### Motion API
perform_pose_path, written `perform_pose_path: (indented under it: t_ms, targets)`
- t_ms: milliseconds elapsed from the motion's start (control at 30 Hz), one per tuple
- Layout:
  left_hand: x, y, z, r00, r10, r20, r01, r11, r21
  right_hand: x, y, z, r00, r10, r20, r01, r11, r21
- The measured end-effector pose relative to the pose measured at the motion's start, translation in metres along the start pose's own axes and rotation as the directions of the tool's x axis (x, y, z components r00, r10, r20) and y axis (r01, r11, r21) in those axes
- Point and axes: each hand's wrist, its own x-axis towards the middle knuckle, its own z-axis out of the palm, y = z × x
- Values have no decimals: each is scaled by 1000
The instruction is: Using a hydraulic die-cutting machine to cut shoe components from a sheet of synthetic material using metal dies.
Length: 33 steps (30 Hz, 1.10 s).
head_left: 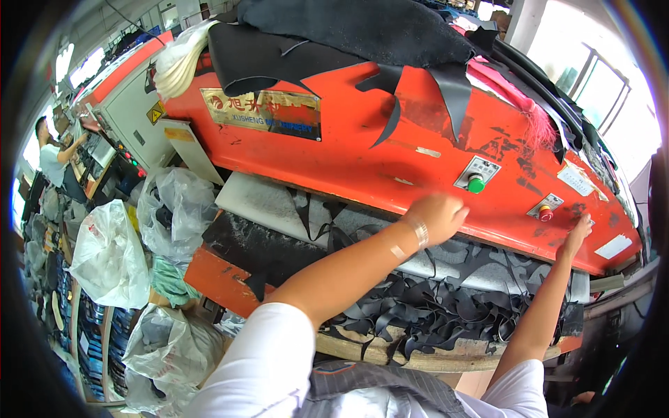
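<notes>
My left hand (433,217), its fingers curled in and a clear band and strip on the wrist area, hovers in front of the red machine's lower edge, below and left of a round green push button (476,184). No object shows in it. At the right, my right hand (577,233) is raised beside a red push button (546,214), apart from it, with its fingers drawn together and nothing visible in them. The red machine (362,160) spans the view. Beneath it, cut black sheet scraps (432,306) lie heaped over a white board (265,209).
Black sheets (348,31) and pink fringed material (519,111) drape over the machine's top. Plastic bags (111,254) stand at the left, near a grey cabinet (132,118). Farther left, another person (52,164) works at a bench. A wooden edge (446,361) runs before me.
</notes>
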Motion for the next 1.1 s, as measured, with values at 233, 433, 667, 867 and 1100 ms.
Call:
perform_pose_path:
  t_ms: [233, 433, 667, 867, 1100]
  targets:
    - [-229, -11, -89, 819, -492, 297, 418, 865, 279, -59, -107, -30, 993, 16, -119, 20, 955, 296]
    - [-316, 27, -87, 893, -447, 45, 390, 821, 418, -225, -233, 116, 914, -383, 133, 300, 860, 413]
    - [-336, 33, -41, 923, -384, 10, 353, 858, 372, -421, -305, 213, 299, -602, 741, 644, 700, 309]
    - [-343, 54, -43, 905, -403, 139, 354, 892, 279, -422, -256, 262, 295, -498, 815, 870, 493, -14]
    - [-318, 52, -81, 924, -374, 84, 360, 922, 142, -461, -257, 276, 435, -337, 835, 782, 601, -165]
